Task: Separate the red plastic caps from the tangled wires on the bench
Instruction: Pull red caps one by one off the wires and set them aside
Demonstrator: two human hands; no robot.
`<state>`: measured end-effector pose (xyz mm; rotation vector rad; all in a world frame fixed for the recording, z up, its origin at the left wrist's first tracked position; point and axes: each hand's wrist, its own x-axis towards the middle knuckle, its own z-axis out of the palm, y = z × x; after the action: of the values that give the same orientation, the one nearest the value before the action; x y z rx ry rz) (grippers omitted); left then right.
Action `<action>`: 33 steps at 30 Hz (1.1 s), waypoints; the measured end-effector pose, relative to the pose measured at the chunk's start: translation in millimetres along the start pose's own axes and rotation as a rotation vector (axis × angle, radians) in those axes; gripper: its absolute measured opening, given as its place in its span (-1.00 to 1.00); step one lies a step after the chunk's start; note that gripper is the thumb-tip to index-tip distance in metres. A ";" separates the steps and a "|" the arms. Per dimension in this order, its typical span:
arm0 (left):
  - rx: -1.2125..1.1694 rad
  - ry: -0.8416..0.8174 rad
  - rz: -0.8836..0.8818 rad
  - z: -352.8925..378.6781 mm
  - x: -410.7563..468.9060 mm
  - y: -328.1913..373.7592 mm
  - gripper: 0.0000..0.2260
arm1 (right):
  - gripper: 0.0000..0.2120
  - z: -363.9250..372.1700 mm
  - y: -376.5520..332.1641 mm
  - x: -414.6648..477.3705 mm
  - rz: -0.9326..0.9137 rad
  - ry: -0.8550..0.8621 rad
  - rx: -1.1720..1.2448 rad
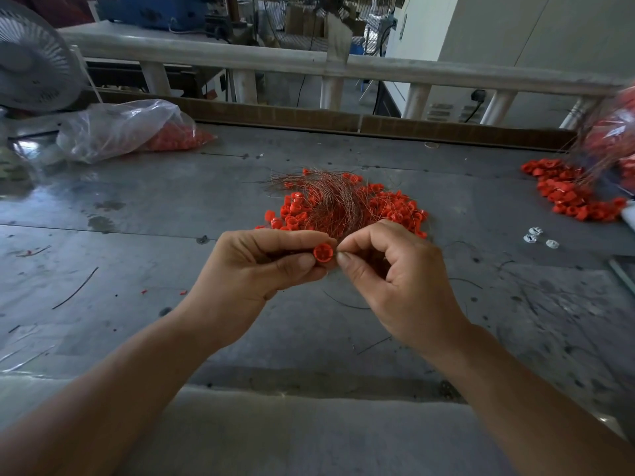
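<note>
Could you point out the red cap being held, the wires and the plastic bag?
red cap (323, 253), head view, its round face.
wires (330, 200), head view, middle of the tangle.
plastic bag (113, 127), head view, its clear crumpled side.

One tangle of wires (331, 201) is counted, and the red caps (395, 204) heaped under it are too many to be numbered. Just in front of it two hands are seen: one single cap (323, 253) is held by the left hand (261, 266), and the tangle's near end is pinched by the right hand (395, 269). To its right, a second heap of caps (570, 197) and three white pieces (539, 237) are found. Two plastic bags are counted, a left bag (117, 128) and a right bag (615, 132). One fan (31, 63) is seen far left.
</note>
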<state>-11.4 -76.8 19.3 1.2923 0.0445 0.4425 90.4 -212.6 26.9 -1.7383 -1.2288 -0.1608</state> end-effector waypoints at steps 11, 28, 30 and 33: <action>-0.064 0.014 -0.043 0.9 1.3 2.2 -0.77 | -0.80 -3.4 -4.3 0.4 0.046 -0.045 0.158; -0.231 -0.057 -0.161 4.0 -3.1 2.2 -0.82 | -0.81 -5.5 -3.5 3.2 0.387 -0.251 0.532; -0.247 -0.036 -0.165 4.7 -3.3 1.1 -0.81 | -0.87 -17.2 10.9 9.9 0.375 -0.183 0.389; -0.264 -0.023 -0.170 7.1 -3.4 0.2 -0.80 | -0.84 -37.7 42.3 18.1 0.386 0.003 0.036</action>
<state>-12.6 -84.5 20.9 1.0244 0.0742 0.2772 147.0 -230.3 31.0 -1.9060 -0.8673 0.0865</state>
